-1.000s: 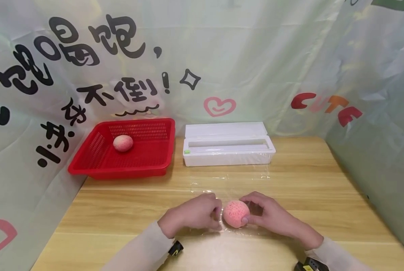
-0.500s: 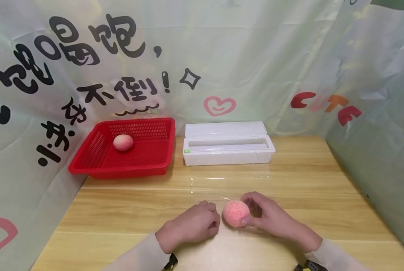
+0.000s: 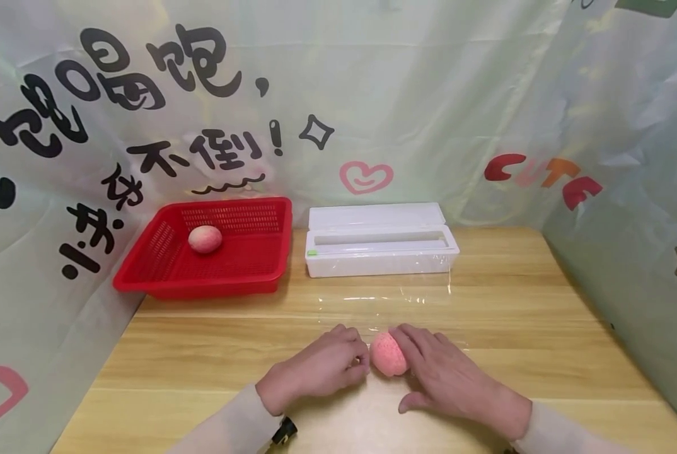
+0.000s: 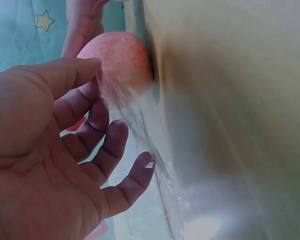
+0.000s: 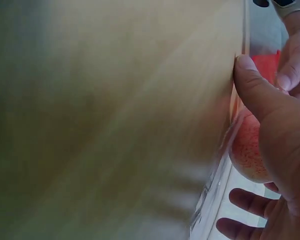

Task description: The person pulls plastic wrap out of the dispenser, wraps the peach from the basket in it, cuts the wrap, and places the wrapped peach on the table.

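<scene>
A round pink speckled ball, fruit-like (image 3: 388, 355), sits on the near middle of the table on clear cling film (image 3: 367, 299). To its left, my left hand (image 3: 321, 366) pinches the film's edge between thumb and index finger; in the left wrist view the film (image 4: 140, 122) stretches from the fingertips, the other fingers loosely bent. At the ball's right side, my right hand (image 3: 457, 378) rests its fairly straight fingers against the top and side, with the thumb spread away. The right wrist view shows the ball (image 5: 247, 150) partly behind that hand.
At the back left is a red plastic basket (image 3: 248, 289) holding a similar pink-white ball (image 3: 205, 239). A white cling film box (image 3: 381, 265) with its lid up stands at the back centre, film running out towards me. Printed cloth hangs behind the table.
My right hand has let go of its thumb-and-finger hold and turned palm down over the ball's right side. The ball has shifted slightly left. My left hand drew back, then moved up slightly.
</scene>
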The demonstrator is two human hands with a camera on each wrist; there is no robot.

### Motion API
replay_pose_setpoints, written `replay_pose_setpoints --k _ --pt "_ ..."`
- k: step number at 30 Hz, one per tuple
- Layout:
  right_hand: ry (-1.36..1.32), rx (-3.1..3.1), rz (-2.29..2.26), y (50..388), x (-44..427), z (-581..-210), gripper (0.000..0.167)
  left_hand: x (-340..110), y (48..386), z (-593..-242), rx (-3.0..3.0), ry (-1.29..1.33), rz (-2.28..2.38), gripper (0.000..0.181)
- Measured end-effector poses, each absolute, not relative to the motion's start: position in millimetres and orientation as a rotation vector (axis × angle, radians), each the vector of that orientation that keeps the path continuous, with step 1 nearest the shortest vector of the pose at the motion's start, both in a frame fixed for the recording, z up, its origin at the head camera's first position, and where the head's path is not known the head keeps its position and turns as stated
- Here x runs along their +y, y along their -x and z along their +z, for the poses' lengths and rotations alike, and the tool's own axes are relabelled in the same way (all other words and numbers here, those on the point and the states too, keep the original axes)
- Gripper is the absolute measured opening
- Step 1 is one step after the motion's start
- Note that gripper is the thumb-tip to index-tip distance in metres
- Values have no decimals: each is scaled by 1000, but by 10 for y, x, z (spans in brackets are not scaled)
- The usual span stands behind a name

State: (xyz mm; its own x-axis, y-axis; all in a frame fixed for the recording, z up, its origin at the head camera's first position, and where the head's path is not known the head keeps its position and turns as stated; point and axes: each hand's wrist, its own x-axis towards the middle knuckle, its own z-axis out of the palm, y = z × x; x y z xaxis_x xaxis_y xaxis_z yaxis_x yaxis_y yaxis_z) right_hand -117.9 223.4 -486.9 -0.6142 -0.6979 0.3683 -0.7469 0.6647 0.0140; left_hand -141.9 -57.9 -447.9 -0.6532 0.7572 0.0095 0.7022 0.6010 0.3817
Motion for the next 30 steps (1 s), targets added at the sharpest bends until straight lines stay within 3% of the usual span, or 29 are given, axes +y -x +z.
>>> replay_pose_setpoints --k 4,11,19,25,27,30 --pt "-1133 -2539 191 1213 2208 -4861 117 -589 1447 -4459 2678 -1208 536 9" --pt "-1184 -2456 225 1313 2181 -4790 86 -625 1467 -4443 2674 -1167 548 7" --pt "-1266 -2557 240 1489 2219 -4573 76 -640 1492 -4404 2708 -1116 575 5" --pt "-1293 -2697 228 1582 2223 -4458 76 -341 1474 -4457 2794 -1159 689 67" --pt "-1302 -2732 237 1615 2219 -4432 75 -249 1485 -4480 2835 -1174 668 75" --pt "-1304 -2789 322 1679 2212 -4420 73 -192 1528 -4491 2841 -1123 704 72"
